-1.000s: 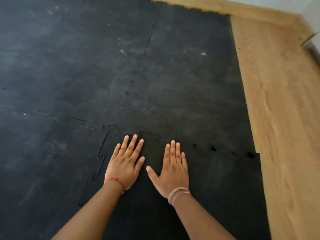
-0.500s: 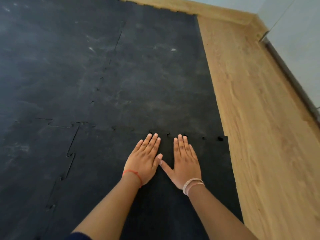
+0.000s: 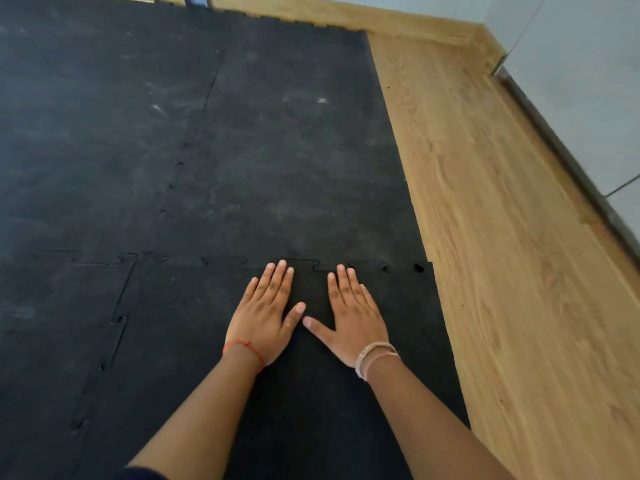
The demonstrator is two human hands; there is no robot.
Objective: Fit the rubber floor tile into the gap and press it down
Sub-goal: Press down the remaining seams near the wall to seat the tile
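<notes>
A black rubber floor tile (image 3: 194, 341) with puzzle-shaped edges lies flat among other black tiles, at the near right of the mat. My left hand (image 3: 265, 313) and my right hand (image 3: 351, 315) rest palm down on it, fingers spread, thumbs almost touching, just below its far seam (image 3: 311, 263). Small dark gaps (image 3: 419, 267) show in that seam to the right of my right hand. The tile's left seam (image 3: 121, 317) also stands slightly apart.
Joined black rubber tiles (image 3: 173, 133) cover the floor ahead and to the left. A strip of bare wooden floor (image 3: 502, 237) runs along the right, bounded by a pale wall (image 3: 581, 81) with a dark base strip.
Both hands have shifted to the right along the far seam, staying flat on the tile. The view has swung right, showing more of the wooden floor and wall.
</notes>
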